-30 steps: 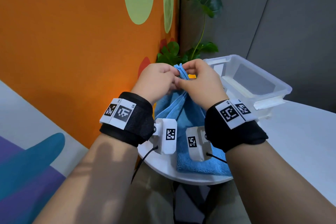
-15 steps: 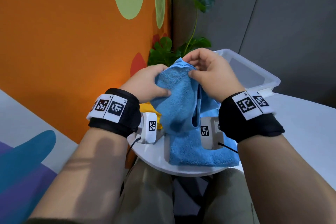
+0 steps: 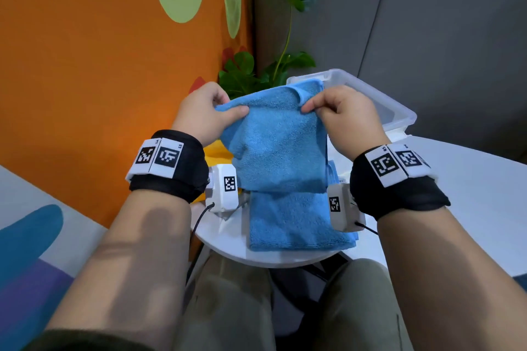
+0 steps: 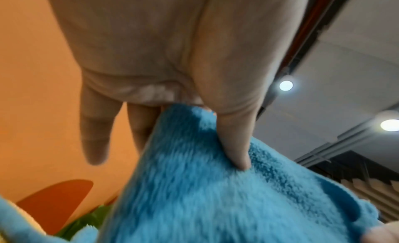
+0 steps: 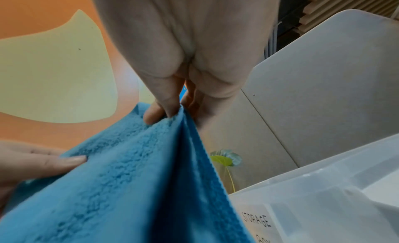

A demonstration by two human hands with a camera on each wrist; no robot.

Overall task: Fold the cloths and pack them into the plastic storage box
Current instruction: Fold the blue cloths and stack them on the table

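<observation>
Both hands, left hand and right hand, pinch the fluffy blue microfibre cloth near the clear plastic storage box; its edges should be matched evenly before folding.

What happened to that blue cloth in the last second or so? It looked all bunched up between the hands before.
The left hand and right hand, together at the bunched top edge a second ago, have moved apart, each still pinching it, so the blue cloth now hangs spread out. Unchanged: the folded blue cloth on the white table and the plastic storage box behind.
</observation>
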